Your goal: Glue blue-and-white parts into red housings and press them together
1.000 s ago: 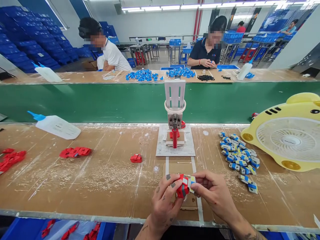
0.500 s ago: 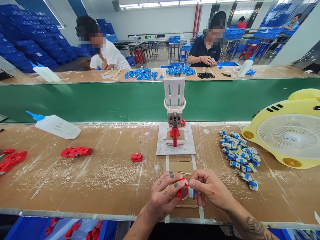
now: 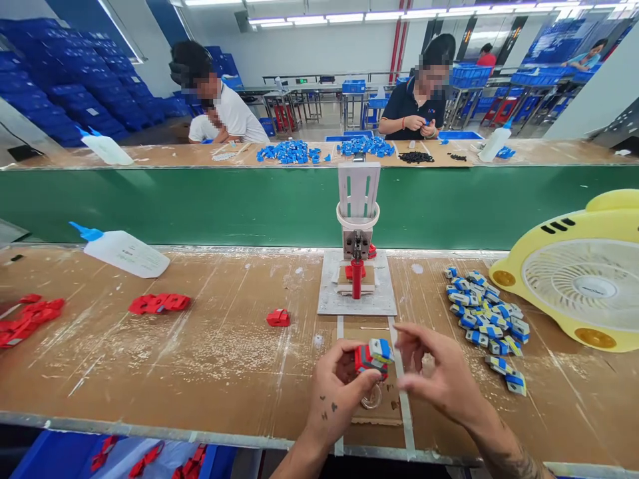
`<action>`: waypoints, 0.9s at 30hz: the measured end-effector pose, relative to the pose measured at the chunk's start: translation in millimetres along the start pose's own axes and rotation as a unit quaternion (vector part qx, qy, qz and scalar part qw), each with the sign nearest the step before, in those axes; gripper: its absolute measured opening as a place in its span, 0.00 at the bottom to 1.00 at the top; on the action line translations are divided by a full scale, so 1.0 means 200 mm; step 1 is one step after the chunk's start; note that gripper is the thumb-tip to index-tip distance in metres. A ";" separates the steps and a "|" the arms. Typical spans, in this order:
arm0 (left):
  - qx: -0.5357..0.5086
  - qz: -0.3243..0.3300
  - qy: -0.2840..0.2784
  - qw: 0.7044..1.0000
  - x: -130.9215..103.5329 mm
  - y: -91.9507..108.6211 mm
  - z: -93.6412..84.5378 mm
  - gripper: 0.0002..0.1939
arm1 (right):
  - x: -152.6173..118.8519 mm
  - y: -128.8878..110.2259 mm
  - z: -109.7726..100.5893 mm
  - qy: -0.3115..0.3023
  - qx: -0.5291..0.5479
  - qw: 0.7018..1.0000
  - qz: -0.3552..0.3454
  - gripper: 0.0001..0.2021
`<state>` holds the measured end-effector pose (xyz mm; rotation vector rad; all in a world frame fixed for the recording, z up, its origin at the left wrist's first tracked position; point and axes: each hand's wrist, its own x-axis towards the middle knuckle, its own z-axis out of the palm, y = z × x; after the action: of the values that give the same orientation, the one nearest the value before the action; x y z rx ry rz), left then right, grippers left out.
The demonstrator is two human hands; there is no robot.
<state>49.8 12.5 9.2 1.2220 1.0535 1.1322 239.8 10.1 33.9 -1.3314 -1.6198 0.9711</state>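
Between the thumb and fingers of my left hand (image 3: 335,386) is a small red plastic part (image 3: 363,359) with grey bands. A blue, white and yellow piece (image 3: 380,350) sits against its upper right side; whether the two are fixed together I cannot tell. My right hand (image 3: 439,372) is just to the right, thumb and fingers apart, holding nothing visible. Below the held part, a small clear round dish (image 3: 372,397) rests on a cardboard sheet (image 3: 377,416). Beyond my hands stands a clamp press with a red handle (image 3: 356,279), a red part (image 3: 349,271) under it.
Blue-and-white pieces (image 3: 486,316) lie heaped at right beside a yellow fan (image 3: 574,266). Red parts (image 3: 160,303) and a glue bottle (image 3: 127,253) are at left. A single red part (image 3: 278,318) lies near the press. Across the green divider (image 3: 224,203) two people sit.
My right hand has let go of the blue-and-white piece and opened away to the right. My left hand has turned and lifted the red part. The view has shifted slightly.
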 end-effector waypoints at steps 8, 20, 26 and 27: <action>-0.047 0.013 -0.037 0.998 0.02 -0.05 -0.04 0.24 | -0.01 0.08 0.04 -0.008 -0.016 0.998 -0.058 0.25; 0.022 0.079 -0.072 0.994 0.19 0.03 -0.22 0.14 | 0.26 -0.04 0.07 -0.123 0.066 0.987 0.076 0.31; -0.020 0.016 0.049 0.998 0.48 -0.06 -0.35 0.18 | 0.49 -0.03 0.09 0.052 0.005 0.996 0.069 0.20; -0.014 0.017 0.051 0.998 0.54 -0.06 -0.37 0.18 | 0.52 -0.04 0.10 0.015 0.032 0.996 0.087 0.20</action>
<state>-6.0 129.1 -8.5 1.1746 1.0934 1.2422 205.4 110.5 44.5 -1.4549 -1.4564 1.0919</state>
